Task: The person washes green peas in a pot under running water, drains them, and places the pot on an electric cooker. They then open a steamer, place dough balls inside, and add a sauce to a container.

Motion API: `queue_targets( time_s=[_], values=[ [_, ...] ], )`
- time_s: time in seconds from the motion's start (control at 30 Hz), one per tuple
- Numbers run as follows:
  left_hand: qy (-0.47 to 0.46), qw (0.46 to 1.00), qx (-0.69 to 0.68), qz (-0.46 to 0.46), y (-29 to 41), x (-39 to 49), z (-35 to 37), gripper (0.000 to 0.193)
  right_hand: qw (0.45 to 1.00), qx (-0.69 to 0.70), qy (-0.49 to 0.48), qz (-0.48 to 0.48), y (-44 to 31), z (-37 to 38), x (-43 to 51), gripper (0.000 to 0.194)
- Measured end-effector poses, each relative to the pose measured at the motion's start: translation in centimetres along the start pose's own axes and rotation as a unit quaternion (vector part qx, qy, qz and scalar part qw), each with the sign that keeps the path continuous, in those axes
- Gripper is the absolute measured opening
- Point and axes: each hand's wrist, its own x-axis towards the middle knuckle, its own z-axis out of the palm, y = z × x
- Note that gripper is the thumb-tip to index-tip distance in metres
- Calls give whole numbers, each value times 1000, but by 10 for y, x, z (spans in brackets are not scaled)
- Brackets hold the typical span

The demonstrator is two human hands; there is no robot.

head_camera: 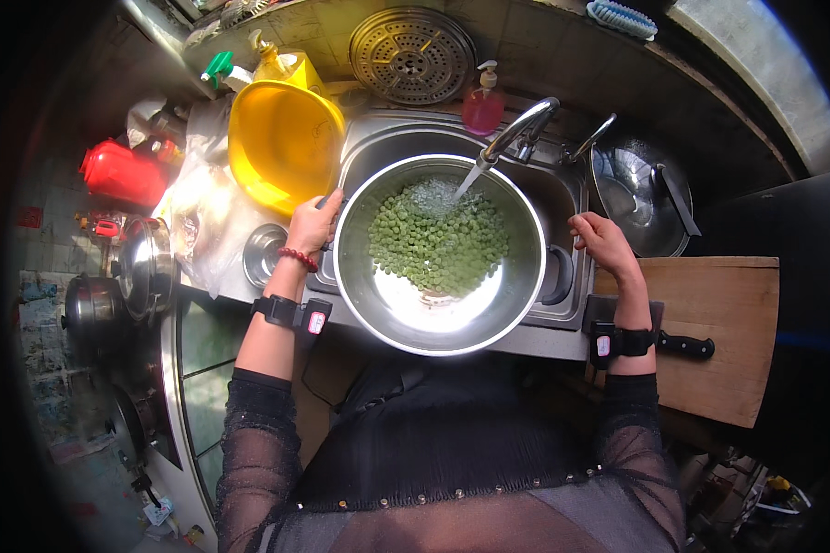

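Note:
A large stainless steel pot [441,328] stands over the sink [555,200], with green peas [443,242] spread across its bottom. Water runs from the chrome faucet [526,123] into the pot and bubbles among the peas. My left hand [315,225] grips the pot's dark left handle. On the other side, my right hand [600,238] hovers above the sink's right rim with its fingers curled in, apart from the pot's right handle [560,275]. Nothing shows in the right hand.
To the left are a yellow basin [287,145], a glass bowl [264,254] and plastic bags [197,200]. A steamer plate [413,55] and a pink soap bottle [483,107] stand behind. At right are a wok [636,186] and a cleaver [685,344] on a wooden cutting board [723,304].

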Motion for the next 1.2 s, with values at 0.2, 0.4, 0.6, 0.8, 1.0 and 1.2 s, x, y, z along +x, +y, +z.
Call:
queue_targets(
  time_s=[0.2,0.4,0.6,0.8,1.0,1.2],
  values=[
    [-2,1000,9,7,3,-5,4,29,960,-172,-37,-219,1,23,116,57],
    [31,998,44,18,7,-13,4,28,949,-170,-135,-227,-22,62,179,66],
    [55,993,104,28,10,-19,4,35,931,-160,-149,-292,-23,73,197,61],
    [57,989,130,30,6,-16,1,37,962,-120,-97,-226,-2,32,164,52],
    [41,995,83,48,-1,-15,-2,34,986,49,-49,-154,13,24,72,44],
    [59,996,30,54,-11,-33,-7,26,944,331,5,-4,11,42,-67,45]
  ],
)
